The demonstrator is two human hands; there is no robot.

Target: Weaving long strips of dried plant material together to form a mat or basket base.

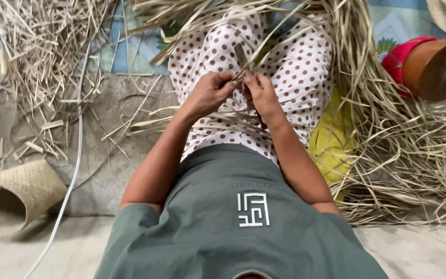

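Observation:
I sit on the floor with my lap covered in white cloth with brown dots [295, 67]. My left hand [208, 93] and my right hand [260, 94] meet over my lap, both pinching thin dry straw strips [264, 46] that run up and away from my fingers. A small brown tool or stick [240, 56] stands up between the two hands; I cannot tell which hand holds it. More strips lie across my lap under the hands.
Loose straw is heaped at the right [414, 144] and scattered at the upper left [37, 57]. A woven basket [14, 194] lies on its side at the left. A white cord [77, 150] runs down the floor. A brown and red round object [429, 64] sits at the upper right.

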